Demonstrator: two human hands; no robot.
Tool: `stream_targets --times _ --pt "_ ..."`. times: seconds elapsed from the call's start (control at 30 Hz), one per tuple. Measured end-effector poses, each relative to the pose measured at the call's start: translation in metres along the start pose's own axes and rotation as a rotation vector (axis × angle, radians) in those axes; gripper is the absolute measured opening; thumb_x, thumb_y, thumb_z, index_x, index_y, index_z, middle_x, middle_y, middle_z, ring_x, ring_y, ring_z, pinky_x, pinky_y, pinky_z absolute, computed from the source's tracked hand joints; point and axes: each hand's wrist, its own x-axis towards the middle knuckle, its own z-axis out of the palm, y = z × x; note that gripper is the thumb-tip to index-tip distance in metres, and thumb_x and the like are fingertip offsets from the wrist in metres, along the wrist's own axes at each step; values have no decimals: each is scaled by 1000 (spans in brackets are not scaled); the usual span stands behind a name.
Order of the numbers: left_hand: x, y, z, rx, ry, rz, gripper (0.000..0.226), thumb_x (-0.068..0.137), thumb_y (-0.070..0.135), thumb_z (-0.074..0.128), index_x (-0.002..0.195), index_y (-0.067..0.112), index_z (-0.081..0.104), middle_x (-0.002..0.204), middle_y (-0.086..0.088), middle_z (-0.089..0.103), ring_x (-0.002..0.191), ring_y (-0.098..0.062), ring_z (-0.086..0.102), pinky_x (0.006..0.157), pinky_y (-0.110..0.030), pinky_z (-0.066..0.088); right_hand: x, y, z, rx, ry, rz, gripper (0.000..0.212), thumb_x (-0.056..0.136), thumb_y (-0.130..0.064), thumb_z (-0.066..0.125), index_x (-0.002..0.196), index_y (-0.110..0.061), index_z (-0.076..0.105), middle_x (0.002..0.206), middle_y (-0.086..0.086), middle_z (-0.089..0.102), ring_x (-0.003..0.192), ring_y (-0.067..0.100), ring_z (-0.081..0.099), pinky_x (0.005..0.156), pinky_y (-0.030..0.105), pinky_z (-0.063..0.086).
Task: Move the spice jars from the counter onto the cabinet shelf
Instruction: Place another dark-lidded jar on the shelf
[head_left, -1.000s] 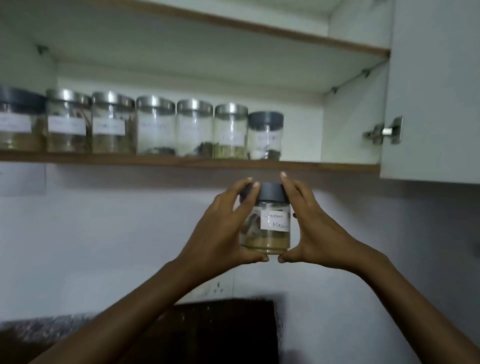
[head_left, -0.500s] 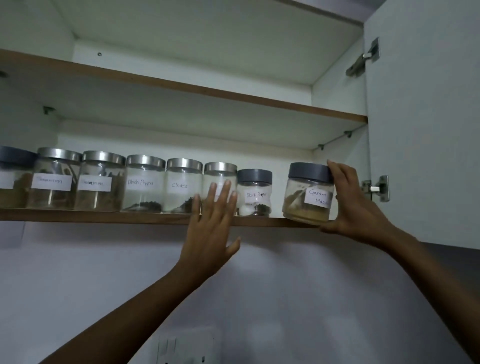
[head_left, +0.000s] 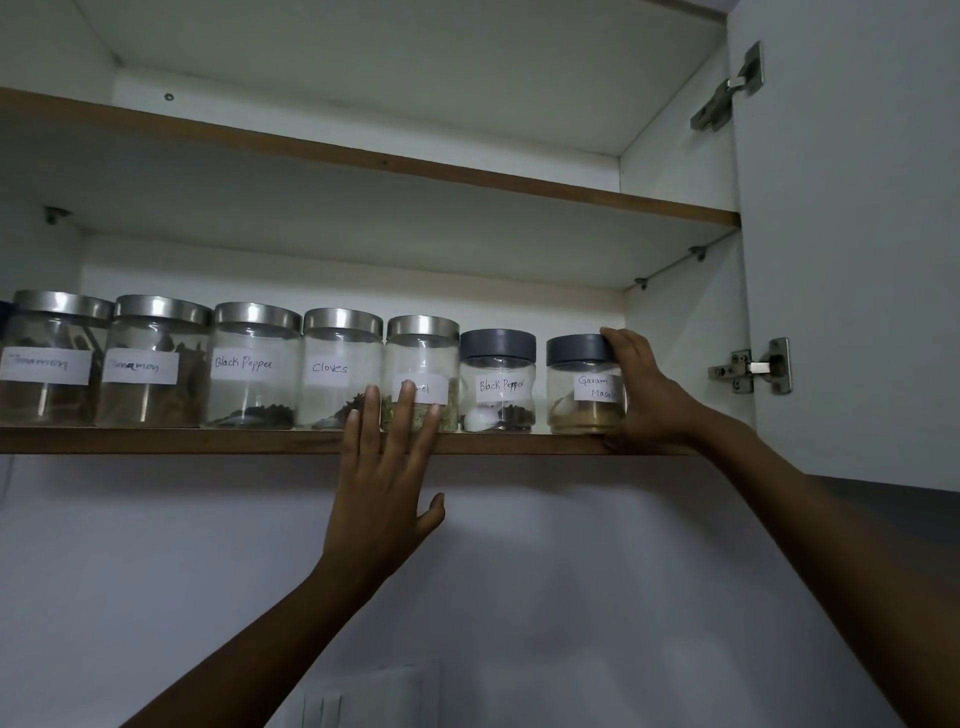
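Cabinet shelf (head_left: 156, 440), wood front edge, carries seven clear spice jars in one row, L to R: left cinnamon jar (head_left: 49, 364), right cinnamon jar (head_left: 150, 364), tall Black Pepper jar (head_left: 252, 364), Cloves jar (head_left: 340, 369) and a jar w/ half-hidden label (head_left: 423, 353), all steel-lidded and touching or nearly so. Then two shorter, grey-lidded ones stand slightly apart: short Black Pepper jar (head_left: 497, 384) and, at R end, Garam Masala jar (head_left: 582, 389). All upright.

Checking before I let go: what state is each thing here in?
Garam Masala jar: lidded, upright on the shelf, gripped by the right hand.
Left hand: open, fingers straight, in front of the shelf edge.
Small Black Pepper jar: lidded, upright, untouched.
Large Black Pepper jar: lidded, upright.
Cloves jar: lidded, upright.
Cabinet door: open.
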Motion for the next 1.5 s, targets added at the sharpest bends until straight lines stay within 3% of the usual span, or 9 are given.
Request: stream_targets --times 0.1,0.2,0.4,0.57,0.83,0.97,1.17,1.37,1.5 --pt "1 0 1 5 2 4 102 71 55 66 149 14 15 155 -21 9 142 -45 2 112 -59 15 6 3 6 209 13 37 103 63 -12 82 142 -16 15 140 -2 18 118 14 35 100 41 42" --pt "1 0 2 -7 2 0 104 69 56 67 149 14 14 155 -21 9 142 -45 2 111 -59 16 9 1 15 282 64 79 96 68 -16 79 141 -18 17 140 -3 21 114 15 39 97 40 43" --pt "0 0 1 -1 -10 5 104 69 56 65 149 14 14 156 -20 8 142 -44 3 112 -58 15 12 -11 27 219 108 101 94 71 -17 76 142 -19 14 145 -4 19 107 14 42 88 36 42" --pt "0 -1 2 7 -29 9 103 69 57 63 149 14 15 156 -21 7 142 -44 3 112 -58 15 11 -12 31 165 134 116 98 72 -22 75 145 -21 10 151 -7 13 120 18 43 89 38 43" --pt "-2 -4 -5 21 -94 56 102 67 56 64 149 14 19 155 -22 8 141 -45 3 112 -58 13 -13 -25 51 101 185 179 94 84 -26 63 148 -15 -5 157 1 -9 140 27 14 109 41 25" --pt "-14 -10 -13 5 -162 128 99 70 50 64 149 13 17 155 -22 6 143 -41 2 113 -54 13 -43 -41 74 -52 377 185 82 87 -34 57 149 -14 7 157 7 3 138 30 18 108 47 26" --pt "-68 -29 -33 -169 -222 140 74 81 35 52 147 16 25 156 -15 14 144 -31 7 113 -47 10 -72 -94 113 -177 343 -22 68 81 -41 48 142 -17 29 151 10 21 136 29 25 105 49 28" --pt "-161 -79 -68 -340 -280 85 42 93 38 33 121 23 60 130 3 57 132 -19 37 113 -49 17 -111 -180 175 13 291 -158 37 81 -32 47 114 -18 57 124 10 54 114 21 42 99 41 32" --pt "-229 -125 -85 -347 -359 1 34 85 33 43 105 23 69 109 10 67 118 -10 48 112 -41 19 -142 -242 228 208 92 -168 33 78 -35 44 100 -22 65 115 1 60 106 19 52 93 38 36"
